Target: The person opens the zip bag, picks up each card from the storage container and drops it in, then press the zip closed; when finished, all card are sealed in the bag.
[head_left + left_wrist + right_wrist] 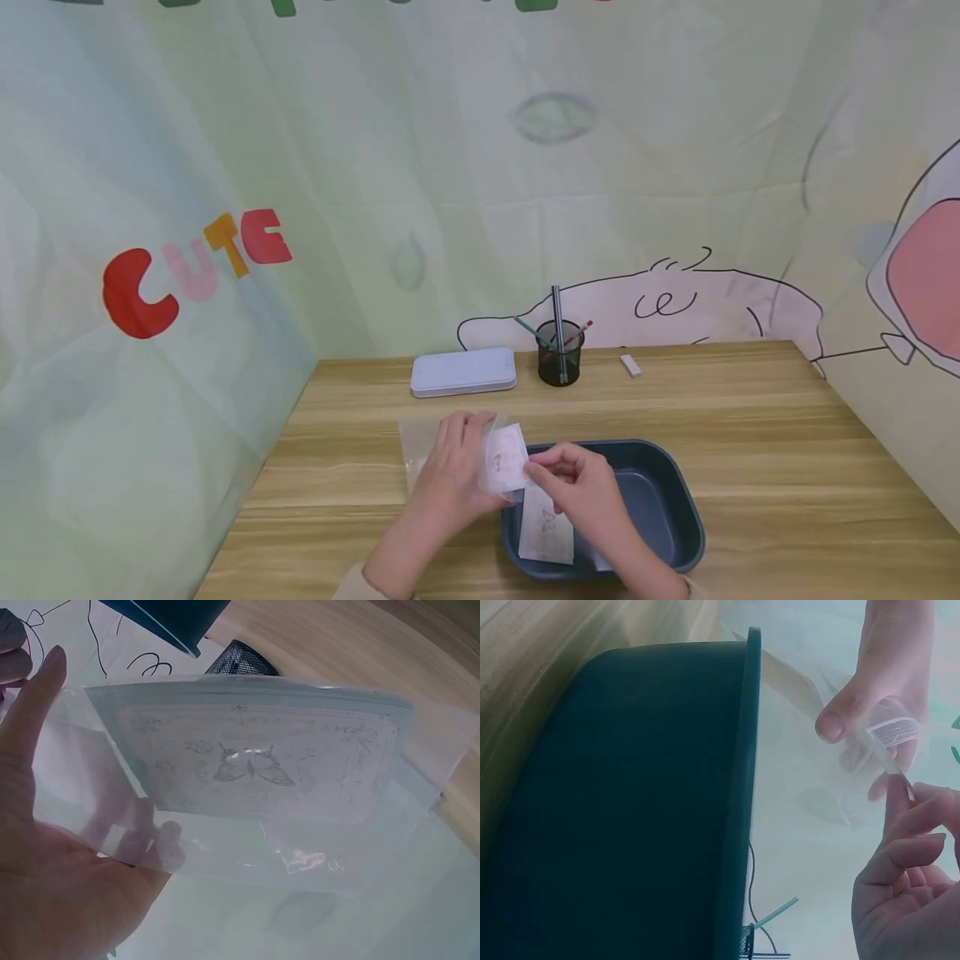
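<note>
My left hand grips a clear plastic bag, thumb on one side and fingers behind it. A pale card printed with a butterfly shows through the plastic in the left wrist view. At the bag's mouth, in the head view, a small white paper slip with faint marks stands tilted. My right hand pinches that slip's edge between thumb and forefinger, its other fingers curled. Below both hands a second pale printed slip lies in the dark blue tray, partly covered by the right hand.
Another stretch of clear plastic shows left of the left hand. Along the back of the wooden table stand a white flat case, a black mesh pen cup with several pens, and a white eraser. A printed curtain hangs behind.
</note>
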### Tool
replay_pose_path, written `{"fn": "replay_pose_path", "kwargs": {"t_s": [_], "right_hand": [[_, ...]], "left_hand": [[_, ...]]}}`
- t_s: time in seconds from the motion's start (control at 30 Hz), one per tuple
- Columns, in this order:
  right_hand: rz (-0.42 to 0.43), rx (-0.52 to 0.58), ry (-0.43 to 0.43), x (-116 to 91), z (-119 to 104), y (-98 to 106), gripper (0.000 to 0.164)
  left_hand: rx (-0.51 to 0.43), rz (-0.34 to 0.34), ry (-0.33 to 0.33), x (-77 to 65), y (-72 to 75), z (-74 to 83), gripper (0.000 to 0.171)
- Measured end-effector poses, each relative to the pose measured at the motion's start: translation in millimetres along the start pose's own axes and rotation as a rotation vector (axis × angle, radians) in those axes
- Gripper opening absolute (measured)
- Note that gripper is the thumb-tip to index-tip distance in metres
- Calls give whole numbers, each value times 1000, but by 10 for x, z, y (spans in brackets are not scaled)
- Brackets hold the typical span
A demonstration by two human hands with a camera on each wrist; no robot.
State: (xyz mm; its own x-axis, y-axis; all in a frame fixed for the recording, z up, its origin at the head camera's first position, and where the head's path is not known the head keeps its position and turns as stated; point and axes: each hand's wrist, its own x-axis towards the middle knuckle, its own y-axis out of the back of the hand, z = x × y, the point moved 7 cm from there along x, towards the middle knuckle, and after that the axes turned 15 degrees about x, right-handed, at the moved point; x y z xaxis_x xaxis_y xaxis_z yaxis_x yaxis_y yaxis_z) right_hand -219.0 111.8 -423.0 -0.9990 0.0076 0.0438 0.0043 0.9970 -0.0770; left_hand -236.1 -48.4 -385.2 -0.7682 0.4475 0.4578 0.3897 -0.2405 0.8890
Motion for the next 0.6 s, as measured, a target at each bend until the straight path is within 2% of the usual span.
{"fn": "replay_pose_path", "kwargs": {"t_s": [0.17, 0.37, 0.5, 0.6], "right_hand": [[-45, -62, 19, -20, -26, -34, 17], [-91, -82, 27, -32, -19, -47, 16], [-74, -88, 51, -26, -38, -14, 13], [-43, -194, 94, -11, -54, 60, 8]], "left_hand": [[15, 25, -15, -9, 2, 6, 106], [18, 12, -6, -14, -3, -9, 106], [11, -12, 2, -15, -5, -18, 107], [5, -8, 2, -16, -4, -27, 108]]}}
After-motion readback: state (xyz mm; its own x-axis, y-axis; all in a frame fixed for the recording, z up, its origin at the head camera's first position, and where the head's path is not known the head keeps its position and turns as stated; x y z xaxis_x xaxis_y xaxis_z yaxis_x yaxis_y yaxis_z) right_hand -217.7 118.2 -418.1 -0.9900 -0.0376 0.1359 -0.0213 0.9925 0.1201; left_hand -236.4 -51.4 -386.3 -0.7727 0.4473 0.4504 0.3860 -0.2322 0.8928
